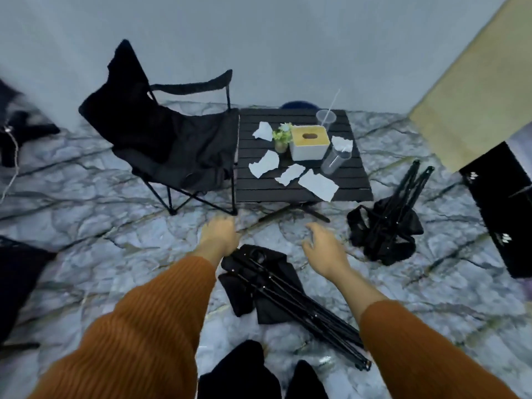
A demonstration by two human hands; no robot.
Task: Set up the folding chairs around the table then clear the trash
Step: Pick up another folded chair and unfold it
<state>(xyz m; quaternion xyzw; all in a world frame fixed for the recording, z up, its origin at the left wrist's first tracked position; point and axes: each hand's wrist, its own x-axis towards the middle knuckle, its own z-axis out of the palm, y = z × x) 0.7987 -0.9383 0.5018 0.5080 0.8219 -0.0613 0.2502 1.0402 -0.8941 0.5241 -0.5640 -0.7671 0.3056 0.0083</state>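
One black folding chair (172, 145) stands unfolded at the left side of the low black slatted table (305, 191). A folded chair (288, 295) lies on the floor just below my hands. Another folded chair (388, 223) lies to the right of the table. Several torn paper scraps (318, 185) and two clear plastic cups (334, 161) sit on the table. My left hand (220, 236) hovers with fingers curled, holding nothing. My right hand (325, 249) is open, fingers spread, above the nearest folded chair.
A white tissue box (309, 142) and a small potted plant (282, 138) stand on the table. A black case (501, 203) lies at the right, dark bags at the left edge, a cable (13, 168) on the marble floor. A grey wall is behind the table.
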